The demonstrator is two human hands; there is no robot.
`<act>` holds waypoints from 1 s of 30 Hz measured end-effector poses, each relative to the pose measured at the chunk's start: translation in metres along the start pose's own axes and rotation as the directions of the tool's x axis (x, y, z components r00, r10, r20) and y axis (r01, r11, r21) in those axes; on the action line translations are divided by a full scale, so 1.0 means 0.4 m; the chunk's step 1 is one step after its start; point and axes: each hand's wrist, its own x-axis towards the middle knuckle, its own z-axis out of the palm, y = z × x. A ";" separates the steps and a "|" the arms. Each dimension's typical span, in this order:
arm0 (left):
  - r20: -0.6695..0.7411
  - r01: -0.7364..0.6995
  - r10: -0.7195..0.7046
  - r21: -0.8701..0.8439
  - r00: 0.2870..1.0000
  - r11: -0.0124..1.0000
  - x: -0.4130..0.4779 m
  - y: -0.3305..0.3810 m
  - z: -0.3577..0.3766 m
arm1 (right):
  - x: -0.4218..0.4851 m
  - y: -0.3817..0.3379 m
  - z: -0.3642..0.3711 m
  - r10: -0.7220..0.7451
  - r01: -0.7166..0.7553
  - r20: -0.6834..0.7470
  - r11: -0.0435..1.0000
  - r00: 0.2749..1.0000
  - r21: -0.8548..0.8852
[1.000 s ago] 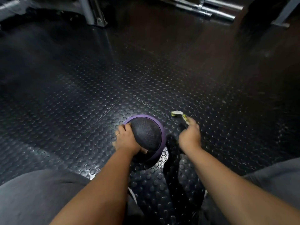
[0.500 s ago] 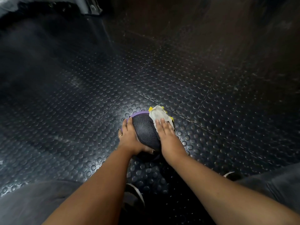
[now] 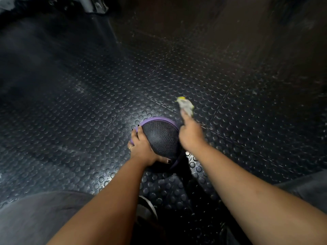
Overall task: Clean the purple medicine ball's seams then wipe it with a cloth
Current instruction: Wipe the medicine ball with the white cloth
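The left hand (image 3: pixel 143 149) is clamped on the left side of the ball (image 3: pixel 161 137). Its fingers curve over the purple edge and its thumb is hooked round the near underside, with a ring (image 3: pixel 130 147) showing on one finger. The right hand (image 3: pixel 191 135) is just beside the ball's far right edge and holds a cloth (image 3: pixel 185 104). The hand is blurred, so the exact grip cannot be made out. The cloth is white with a yellow trim, it sticks out beyond the fingertips and it is clear of the ball. The ball sits on the floor (image 3: pixel 88 103), its dark textured panel facing up and a purple band round its rim. The floor is black rubber with raised round studs. Grey trousers (image 3: pixel 35 218) fill the lower left corner, and a shoe (image 3: pixel 146 207) shows between the forearms. The foot of a metal frame (image 3: pixel 95 5) stands at the far top left.
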 end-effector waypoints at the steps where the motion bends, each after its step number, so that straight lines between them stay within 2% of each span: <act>1: 0.016 -0.009 0.009 0.024 1.000 1.000 0.001 0.002 -0.005 | -0.012 -0.029 0.016 -0.135 0.141 0.081 0.987 0.987 -0.076; 2: 0.028 -0.014 0.013 0.041 1.000 0.999 0.002 0.004 -0.008 | -0.020 -0.042 0.043 -0.224 0.253 0.181 0.954 0.958 -0.159; 4: 0.034 -0.020 0.018 0.061 0.999 0.998 0.001 0.008 -0.007 | -0.034 -0.033 0.100 -0.215 0.368 0.391 0.851 0.895 -0.374; 5: 0.030 -0.022 0.020 0.061 0.999 0.998 -0.001 0.010 -0.004 | -0.036 -0.024 0.117 -0.170 0.393 0.446 0.788 0.879 -0.474; 7: 0.011 -0.010 0.010 0.040 1.000 0.999 0.001 0.011 0.000 | -0.025 -0.008 0.130 -0.137 0.418 0.471 0.710 0.871 -0.567; 11: 0.005 0.049 -0.049 -0.007 0.999 0.999 0.009 0.012 -0.007 | 0.031 -0.026 0.128 -0.108 0.387 0.460 0.723 0.881 -0.572; 17: -0.032 0.100 -0.100 -0.017 0.994 0.995 -0.010 0.033 0.011 | 0.133 -0.049 0.117 0.051 0.277 0.473 0.753 0.880 -0.596; 23: -0.036 0.106 -0.109 -0.064 0.993 0.992 -0.001 0.023 0.005 | 0.023 -0.015 0.134 -0.054 0.335 0.451 0.748 0.891 -0.573; 30: -0.006 0.098 -0.099 -0.089 0.995 0.991 0.003 0.025 -0.006 | -0.080 0.060 0.088 -0.171 0.432 0.469 0.728 0.867 -0.533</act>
